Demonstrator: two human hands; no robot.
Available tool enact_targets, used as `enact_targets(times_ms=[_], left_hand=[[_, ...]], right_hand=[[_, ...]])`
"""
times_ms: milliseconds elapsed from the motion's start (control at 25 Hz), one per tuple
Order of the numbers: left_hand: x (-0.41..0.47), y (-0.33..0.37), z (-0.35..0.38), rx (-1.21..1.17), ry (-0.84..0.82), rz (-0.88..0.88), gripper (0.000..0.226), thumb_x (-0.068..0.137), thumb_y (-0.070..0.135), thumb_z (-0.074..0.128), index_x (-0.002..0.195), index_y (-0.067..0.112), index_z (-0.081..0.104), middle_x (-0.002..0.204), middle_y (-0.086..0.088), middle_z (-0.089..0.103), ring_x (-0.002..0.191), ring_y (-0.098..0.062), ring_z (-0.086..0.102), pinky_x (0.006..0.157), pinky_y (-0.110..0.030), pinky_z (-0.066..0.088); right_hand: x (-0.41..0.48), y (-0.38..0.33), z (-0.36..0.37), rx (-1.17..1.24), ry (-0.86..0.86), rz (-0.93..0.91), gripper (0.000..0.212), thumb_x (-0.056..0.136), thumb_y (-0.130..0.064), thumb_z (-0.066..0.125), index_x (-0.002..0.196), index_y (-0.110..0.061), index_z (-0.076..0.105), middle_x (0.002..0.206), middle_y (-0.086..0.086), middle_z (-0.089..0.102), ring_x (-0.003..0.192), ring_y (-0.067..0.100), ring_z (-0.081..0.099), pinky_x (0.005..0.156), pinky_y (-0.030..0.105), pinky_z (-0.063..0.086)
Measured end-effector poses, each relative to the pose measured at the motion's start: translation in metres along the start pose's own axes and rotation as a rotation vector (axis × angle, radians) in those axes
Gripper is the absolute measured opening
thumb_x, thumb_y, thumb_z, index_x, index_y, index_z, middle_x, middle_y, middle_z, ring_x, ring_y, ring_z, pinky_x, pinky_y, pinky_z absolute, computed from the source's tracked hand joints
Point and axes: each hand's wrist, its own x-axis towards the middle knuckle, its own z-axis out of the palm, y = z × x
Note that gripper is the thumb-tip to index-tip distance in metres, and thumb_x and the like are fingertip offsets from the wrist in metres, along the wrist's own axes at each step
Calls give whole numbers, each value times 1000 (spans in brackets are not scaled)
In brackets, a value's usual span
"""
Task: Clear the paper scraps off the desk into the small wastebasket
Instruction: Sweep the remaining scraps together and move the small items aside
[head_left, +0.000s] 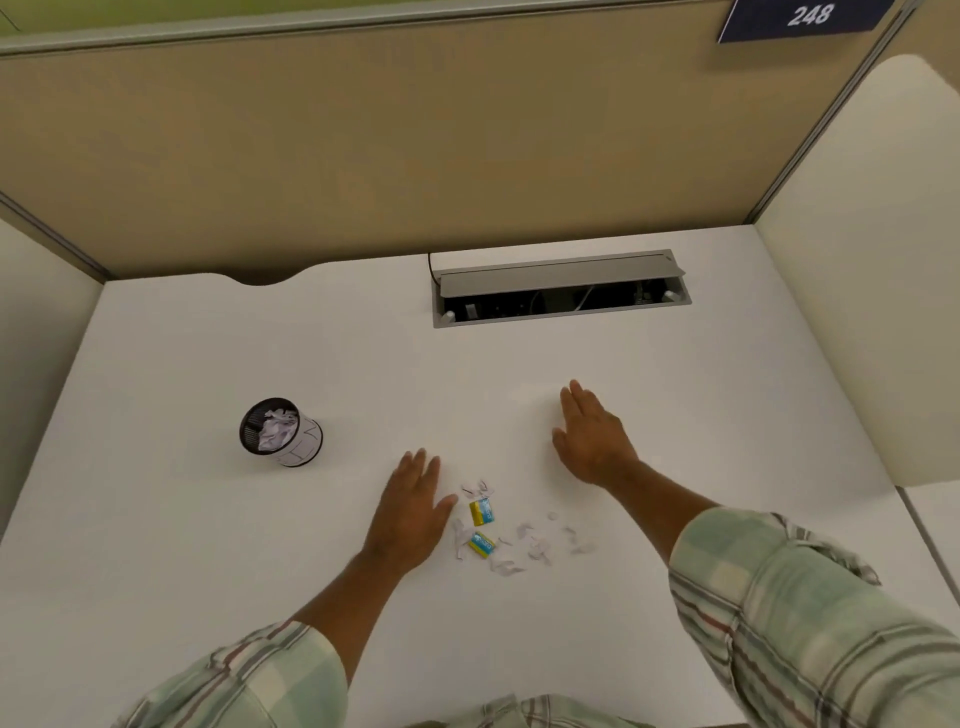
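Note:
Several small white paper scraps (524, 540) lie scattered on the white desk (727, 395), mixed with two yellow-and-blue scraps (481, 512). My left hand (413, 512) rests flat and open just left of the pile, its thumb touching the nearest scraps. My right hand (592, 436) lies flat and open on the desk, above and to the right of the pile, apart from it. The small black mesh wastebasket (280, 432) stands to the left of my left hand and holds crumpled white paper.
A grey cable hatch (561, 291) with its lid up is set in the desk at the back. Tan partition walls (415, 145) close the desk at the back and both sides. A blue sign (805, 18) reads 248.

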Motion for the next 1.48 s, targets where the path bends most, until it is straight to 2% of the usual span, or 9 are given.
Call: enact_targets(times_ms=[240, 480, 720, 880, 1000, 1080, 1200, 1320, 1480], left_hand=[[-46, -43, 22, -54, -43, -131, 121, 73, 91, -9, 161, 10, 7, 170, -8, -11, 158, -26, -8, 126, -34, -1], [-60, -8, 51, -56, -34, -80, 104, 84, 81, -4, 161, 11, -4, 167, -3, -22, 156, -21, -21, 129, -41, 0], [-75, 20, 67, -61, -70, -21, 105, 82, 79, -6, 161, 11, -4, 166, -4, -23, 156, -21, -20, 129, -39, -4], [-94, 19, 70, -53, -94, 48, 100, 85, 77, -2, 161, 12, -5, 167, -2, -23, 155, -19, -21, 128, -37, -6], [-100, 18, 65, -170, -33, 94, 79, 101, 60, 25, 162, 15, 5, 169, 3, -10, 157, -14, -13, 130, -36, 2], [-97, 15, 55, -257, 79, 77, 66, 104, 43, 45, 160, 17, 22, 170, 3, 8, 158, -14, 2, 129, -32, 12], [-87, 0, 42, -247, 251, -29, 55, 99, 33, 60, 149, 13, 48, 161, -5, 38, 152, -23, 31, 123, -38, 30], [-86, -16, 28, -204, 210, -241, 58, 94, 34, 66, 147, 14, 49, 154, -10, 44, 143, -29, 40, 113, -42, 41], [-90, -32, 26, -216, 90, -359, 63, 92, 37, 70, 146, 17, 45, 140, -7, 42, 129, -28, 47, 98, -41, 53]], right_hand=[[30, 13, 0, -69, -159, -16, 72, 105, -39, 30, 159, -5, -2, 169, 11, -10, 157, 28, -3, 125, 47, 17], [-20, -10, 43, -72, -137, -119, 71, 105, -38, 28, 159, -5, -4, 168, 11, -13, 156, 27, -5, 127, 42, 8], [-102, -31, 84, -97, -158, -209, 70, 104, -35, 26, 159, -8, -6, 166, 6, -20, 156, 23, -12, 127, 39, -1], [-138, -37, 101, -119, -149, -222, 69, 103, -40, 22, 160, -9, -4, 166, 4, -20, 156, 22, -13, 127, 44, 3], [-145, -43, 103, -83, -136, -187, 70, 100, -47, 14, 160, -13, 5, 169, 2, -11, 157, 22, -7, 127, 43, 6], [-141, -52, 96, -50, -62, -162, 66, 101, -48, 21, 158, -15, 21, 170, 4, 9, 155, 24, 13, 124, 43, 18], [-125, -73, 82, -72, 37, -183, 59, 100, -52, 41, 149, -20, 39, 152, 5, 43, 134, 26, 44, 108, 43, 35], [-107, -97, 77, -118, 20, -181, 63, 93, -60, 49, 143, -22, 43, 130, 5, 54, 116, 29, 52, 95, 44, 39], [-97, -112, 81, -182, -32, -166, 60, 88, -55, 59, 136, -22, 45, 121, 7, 55, 111, 30, 53, 92, 45, 38]])
